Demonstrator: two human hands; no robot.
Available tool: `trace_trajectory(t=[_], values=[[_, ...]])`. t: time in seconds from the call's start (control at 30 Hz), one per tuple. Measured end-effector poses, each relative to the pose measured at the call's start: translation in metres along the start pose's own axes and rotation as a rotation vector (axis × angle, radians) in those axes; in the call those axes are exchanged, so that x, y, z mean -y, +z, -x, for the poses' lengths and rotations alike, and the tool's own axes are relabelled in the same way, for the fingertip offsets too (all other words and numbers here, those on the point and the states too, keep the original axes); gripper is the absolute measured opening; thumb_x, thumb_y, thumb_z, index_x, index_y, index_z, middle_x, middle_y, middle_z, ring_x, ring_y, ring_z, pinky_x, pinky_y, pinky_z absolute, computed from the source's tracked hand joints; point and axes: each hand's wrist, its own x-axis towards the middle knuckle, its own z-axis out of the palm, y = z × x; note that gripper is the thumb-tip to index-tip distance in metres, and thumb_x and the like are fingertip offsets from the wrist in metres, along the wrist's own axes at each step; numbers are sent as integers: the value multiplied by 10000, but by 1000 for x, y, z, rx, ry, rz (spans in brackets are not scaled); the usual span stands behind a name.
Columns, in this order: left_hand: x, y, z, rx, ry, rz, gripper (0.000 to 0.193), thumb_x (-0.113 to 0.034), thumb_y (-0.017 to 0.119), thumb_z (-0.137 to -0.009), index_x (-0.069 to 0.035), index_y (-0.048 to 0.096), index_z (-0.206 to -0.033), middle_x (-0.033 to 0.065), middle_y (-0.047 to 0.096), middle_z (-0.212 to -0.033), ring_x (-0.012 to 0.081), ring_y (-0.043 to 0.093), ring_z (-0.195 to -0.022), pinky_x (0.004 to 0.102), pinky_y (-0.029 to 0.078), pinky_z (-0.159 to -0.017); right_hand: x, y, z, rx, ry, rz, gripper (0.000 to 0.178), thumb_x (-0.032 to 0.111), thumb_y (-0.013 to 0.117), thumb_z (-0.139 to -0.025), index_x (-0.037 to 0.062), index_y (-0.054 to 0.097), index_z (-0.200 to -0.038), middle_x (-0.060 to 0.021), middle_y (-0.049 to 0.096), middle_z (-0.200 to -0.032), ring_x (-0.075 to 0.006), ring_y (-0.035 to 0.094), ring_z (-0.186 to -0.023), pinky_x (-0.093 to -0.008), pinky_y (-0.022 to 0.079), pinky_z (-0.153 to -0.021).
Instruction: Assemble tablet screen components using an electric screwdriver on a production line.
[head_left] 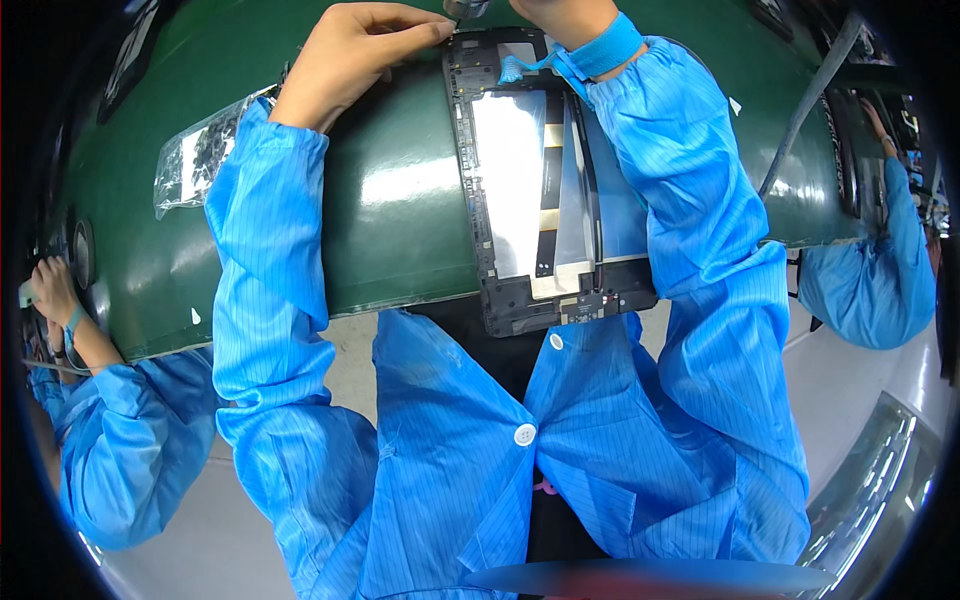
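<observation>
An opened tablet-like device [550, 210] lies in front of me, its bottom end jutting past the table's near edge. Its black frame holds a shiny silver panel, dark strips and small circuit parts. My left hand [350, 60] is at the device's far left corner, thumb and fingertips pinched together; whatever is between them is too small to make out. Just beyond that corner, a metallic tool tip [466, 8] shows at the picture's upper edge. My right hand [568, 18] is above the far right part, its fingers cut off by the frame. A blue wrist strap [605, 48] circles that wrist.
The green table [400, 220] carries a clear plastic bag [195, 160] to the left of my left forearm. A grey cable or rod [810, 105] slants across the right side. People in blue sleeves [135, 440] sit on both sides.
</observation>
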Motion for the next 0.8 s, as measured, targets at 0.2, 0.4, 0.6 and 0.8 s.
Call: trace_trajectory(t=[0.2,0.4,0.6,0.8], values=[[5,-8,-5,51,-4,32,287,-294,745,-919,-57,795,-1074,21,703,-843,79,549,-696,234,406,-589,-3,2,-1,41,-20,-14,228,148,620,-916,-25,684,-782,-79,654,-630,-112,590,-470,-255,447,-421],[6,-4,-3,32,61,52,234,-221,734,-925,-31,788,-1051,8,680,-833,74,538,-689,235,404,-581,-7,3,2,40,3,1,214,136,618,-912,-29,682,-792,-83,659,-645,-115,586,-470,-257,442,-425],[12,-4,-3,43,44,62,222,-190,731,-923,-11,779,-1047,0,652,-863,78,532,-689,234,402,-574,-14,5,3,41,23,-47,195,124,601,-924,-24,674,-820,-99,681,-701,-114,590,-479,-252,436,-423],[14,-1,-2,11,157,42,233,-194,724,-931,-5,776,-1057,8,665,-914,82,540,-705,236,410,-575,-13,0,4,84,9,-15,239,143,590,-939,-24,667,-786,-84,658,-661,-109,584,-473,-250,431,-412]])
